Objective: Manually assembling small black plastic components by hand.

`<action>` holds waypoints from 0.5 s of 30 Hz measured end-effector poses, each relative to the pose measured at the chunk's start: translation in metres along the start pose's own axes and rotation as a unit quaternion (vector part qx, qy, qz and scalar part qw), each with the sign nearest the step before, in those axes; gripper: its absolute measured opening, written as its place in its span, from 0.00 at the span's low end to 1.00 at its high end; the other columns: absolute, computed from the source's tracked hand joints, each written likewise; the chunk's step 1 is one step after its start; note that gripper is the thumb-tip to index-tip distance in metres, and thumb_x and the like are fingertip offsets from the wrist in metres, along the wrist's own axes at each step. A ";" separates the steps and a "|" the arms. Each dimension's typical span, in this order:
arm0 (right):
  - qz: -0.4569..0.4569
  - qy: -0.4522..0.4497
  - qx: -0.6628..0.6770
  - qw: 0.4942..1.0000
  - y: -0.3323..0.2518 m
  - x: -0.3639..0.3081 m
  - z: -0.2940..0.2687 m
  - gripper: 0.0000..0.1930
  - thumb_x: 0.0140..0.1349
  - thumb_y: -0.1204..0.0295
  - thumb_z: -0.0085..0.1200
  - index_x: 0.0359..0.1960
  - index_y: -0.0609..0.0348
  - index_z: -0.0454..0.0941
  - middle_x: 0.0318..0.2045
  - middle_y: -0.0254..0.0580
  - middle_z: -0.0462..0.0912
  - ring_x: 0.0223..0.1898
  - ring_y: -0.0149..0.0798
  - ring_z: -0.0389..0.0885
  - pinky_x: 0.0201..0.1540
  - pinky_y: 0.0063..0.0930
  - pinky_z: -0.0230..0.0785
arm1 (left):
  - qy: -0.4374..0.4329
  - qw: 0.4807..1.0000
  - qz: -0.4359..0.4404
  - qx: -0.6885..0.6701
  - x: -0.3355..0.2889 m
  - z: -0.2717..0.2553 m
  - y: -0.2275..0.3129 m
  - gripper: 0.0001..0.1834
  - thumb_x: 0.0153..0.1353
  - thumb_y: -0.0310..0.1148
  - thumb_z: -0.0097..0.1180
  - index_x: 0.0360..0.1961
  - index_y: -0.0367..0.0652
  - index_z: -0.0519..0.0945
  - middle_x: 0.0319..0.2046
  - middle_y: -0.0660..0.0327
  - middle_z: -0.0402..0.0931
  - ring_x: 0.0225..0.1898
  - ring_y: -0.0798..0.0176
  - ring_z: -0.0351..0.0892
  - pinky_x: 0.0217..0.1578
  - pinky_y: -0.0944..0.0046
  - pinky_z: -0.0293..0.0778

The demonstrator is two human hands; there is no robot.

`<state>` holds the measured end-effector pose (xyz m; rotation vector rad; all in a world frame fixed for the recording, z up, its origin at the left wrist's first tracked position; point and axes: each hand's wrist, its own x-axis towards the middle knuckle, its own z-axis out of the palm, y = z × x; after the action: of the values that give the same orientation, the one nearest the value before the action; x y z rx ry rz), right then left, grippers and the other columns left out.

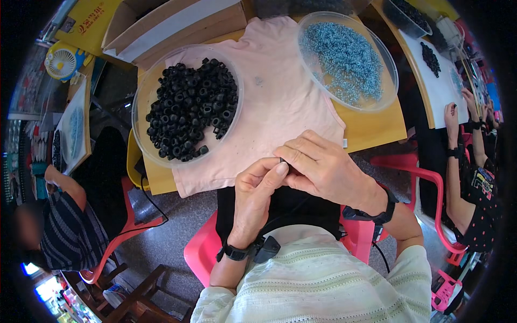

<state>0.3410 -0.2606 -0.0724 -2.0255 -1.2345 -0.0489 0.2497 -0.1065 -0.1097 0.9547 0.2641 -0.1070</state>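
To the lower right of a round, clear plastic tub of black ring-shaped parts [143,91], a small, black, hard-looking piece [283,160] is pinched in the narrow grip of the left hand [255,185]. The fingertips of the right hand [326,169] are bunched against it; whether it is also gripped there cannot be told. With both hands held below the tub, beyond the pale pink cloth [269,102], the piece could be dropped floorward if the pinch were loosened.
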 end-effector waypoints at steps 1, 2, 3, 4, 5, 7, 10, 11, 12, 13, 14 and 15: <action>-0.001 0.003 0.005 1.000 0.001 0.000 -0.001 0.25 0.42 0.76 0.68 0.46 0.64 0.78 0.38 0.43 0.81 0.37 0.45 0.78 0.41 0.34 0.74 | -0.002 0.999 -0.021 -0.041 -0.001 0.001 0.000 0.15 0.71 0.35 0.51 0.47 0.32 0.79 0.41 0.57 0.81 0.43 0.66 0.81 0.51 0.64 0.76; -0.003 0.007 0.010 1.000 0.002 0.000 -0.002 0.24 0.43 0.76 0.68 0.46 0.64 0.78 0.38 0.43 0.81 0.37 0.45 0.78 0.41 0.34 0.74 | -0.004 0.996 -0.043 -0.083 -0.002 0.004 0.000 0.17 0.72 0.37 0.50 0.49 0.32 0.78 0.43 0.56 0.80 0.44 0.66 0.81 0.52 0.63 0.75; -0.005 0.008 0.010 1.000 0.003 0.001 -0.003 0.23 0.43 0.76 0.67 0.44 0.64 0.77 0.37 0.43 0.80 0.37 0.45 0.78 0.41 0.33 0.74 | -0.006 0.990 -0.063 -0.123 -0.003 0.005 0.001 0.19 0.73 0.39 0.48 0.51 0.32 0.77 0.45 0.56 0.80 0.44 0.66 0.80 0.52 0.62 0.75; -0.007 0.009 0.010 1.000 0.003 0.001 -0.003 0.22 0.43 0.75 0.66 0.43 0.65 0.77 0.36 0.42 0.79 0.37 0.44 0.77 0.41 0.33 0.73 | -0.030 0.988 -0.071 -0.132 -0.003 0.005 0.001 0.20 0.74 0.41 0.47 0.52 0.32 0.76 0.47 0.56 0.79 0.45 0.65 0.80 0.53 0.62 0.75; -0.010 0.011 0.010 1.000 0.004 0.001 -0.003 0.21 0.44 0.75 0.66 0.42 0.65 0.77 0.34 0.42 0.79 0.38 0.44 0.77 0.41 0.32 0.73 | -0.055 0.985 -0.079 -0.140 -0.003 0.003 0.001 0.21 0.74 0.42 0.45 0.53 0.32 0.75 0.48 0.56 0.78 0.47 0.65 0.79 0.54 0.61 0.74; -0.006 0.008 0.020 1.000 0.002 0.000 -0.004 0.20 0.44 0.75 0.66 0.41 0.65 0.77 0.34 0.42 0.78 0.37 0.44 0.77 0.40 0.32 0.73 | -0.083 0.983 -0.086 -0.140 -0.003 0.005 0.003 0.22 0.75 0.43 0.44 0.53 0.33 0.74 0.48 0.57 0.77 0.47 0.65 0.78 0.54 0.61 0.74; -0.009 0.013 0.023 1.000 -0.001 -0.001 -0.006 0.20 0.43 0.75 0.66 0.40 0.65 0.77 0.34 0.42 0.78 0.37 0.44 0.77 0.40 0.32 0.73 | -0.084 0.991 -0.072 -0.079 -0.007 0.011 0.009 0.20 0.74 0.39 0.45 0.55 0.32 0.73 0.47 0.58 0.77 0.48 0.65 0.78 0.54 0.61 0.74; -0.011 0.016 0.022 1.000 -0.002 -0.001 -0.006 0.20 0.43 0.74 0.67 0.40 0.65 0.77 0.34 0.42 0.78 0.37 0.43 0.77 0.40 0.31 0.73 | -0.079 0.994 -0.062 -0.032 -0.011 0.011 0.009 0.20 0.74 0.38 0.45 0.56 0.31 0.71 0.48 0.56 0.77 0.50 0.63 0.78 0.55 0.59 0.74; -0.020 0.019 0.017 0.999 -0.002 -0.001 -0.007 0.20 0.43 0.74 0.67 0.40 0.65 0.77 0.34 0.42 0.78 0.37 0.43 0.76 0.40 0.31 0.73 | -0.074 0.996 -0.052 0.016 -0.013 0.012 0.009 0.21 0.73 0.36 0.45 0.58 0.30 0.69 0.49 0.54 0.76 0.51 0.61 0.78 0.55 0.58 0.74; -0.028 0.022 0.013 0.999 -0.003 -0.001 -0.007 0.20 0.42 0.74 0.67 0.40 0.65 0.77 0.34 0.41 0.78 0.37 0.43 0.76 0.40 0.31 0.73 | -0.054 0.997 -0.053 -0.007 -0.013 0.015 0.011 0.18 0.72 0.33 0.47 0.56 0.29 0.71 0.47 0.56 0.77 0.48 0.64 0.79 0.53 0.61 0.75; -0.036 0.024 0.008 0.999 -0.003 0.000 -0.007 0.20 0.42 0.74 0.67 0.40 0.66 0.77 0.34 0.41 0.78 0.36 0.43 0.76 0.40 0.31 0.73 | -0.046 0.998 -0.052 0.003 -0.013 0.016 0.012 0.18 0.72 0.32 0.47 0.55 0.29 0.72 0.46 0.56 0.78 0.47 0.65 0.80 0.52 0.63 0.75; -0.044 0.017 -0.004 0.999 -0.003 -0.001 -0.008 0.22 0.42 0.73 0.68 0.41 0.66 0.77 0.35 0.42 0.78 0.36 0.43 0.76 0.39 0.31 0.73 | -0.038 0.998 -0.050 0.015 -0.013 0.017 0.012 0.17 0.72 0.32 0.47 0.54 0.29 0.72 0.45 0.57 0.78 0.46 0.66 0.80 0.51 0.64 0.75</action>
<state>0.3410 -0.2654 -0.0656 -1.9694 -1.3035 -0.1303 0.2432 -0.1140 -0.0868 0.9641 0.2411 -0.2399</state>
